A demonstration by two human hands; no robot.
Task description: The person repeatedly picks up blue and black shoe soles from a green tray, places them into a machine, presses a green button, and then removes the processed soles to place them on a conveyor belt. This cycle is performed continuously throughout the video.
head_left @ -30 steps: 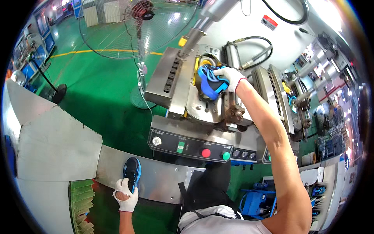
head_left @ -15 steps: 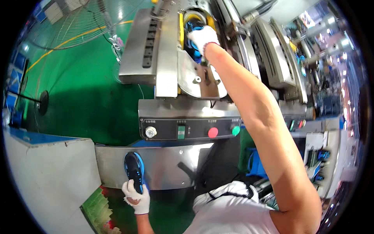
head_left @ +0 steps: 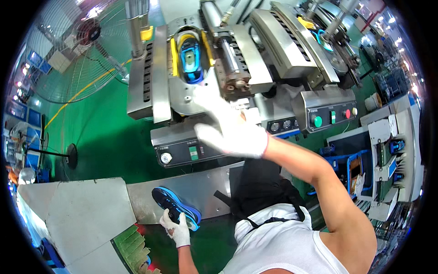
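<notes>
A black-and-blue sneaker (head_left: 166, 199) lies slanted on the steel ledge (head_left: 141, 194) at lower left. My left hand (head_left: 177, 229), in a white knit glove, is closed on its near end, thumb and fingers at its edge. My right hand (head_left: 235, 130), also white-gloved and blurred by motion, is in the air over the machine's front panel. Its thumb and fingers are spread, with nothing seen in them. Beyond it, another blue-and-black shoe (head_left: 193, 75) sits in the metal press (head_left: 187, 107), between two yellow pads (head_left: 174, 57).
A control panel (head_left: 180, 155) with switches fronts the press. To its right stands a second press (head_left: 285, 50) with its own button panel (head_left: 325, 118). A white cabinet (head_left: 91, 214) is at left, a wire fan (head_left: 73, 55) behind it. Blue crates (head_left: 349, 169) are at right.
My right hand has come away from the shoe in the press, back and to the right. The sneaker at my left hand has turned to a slant. The view has shifted rightward.
</notes>
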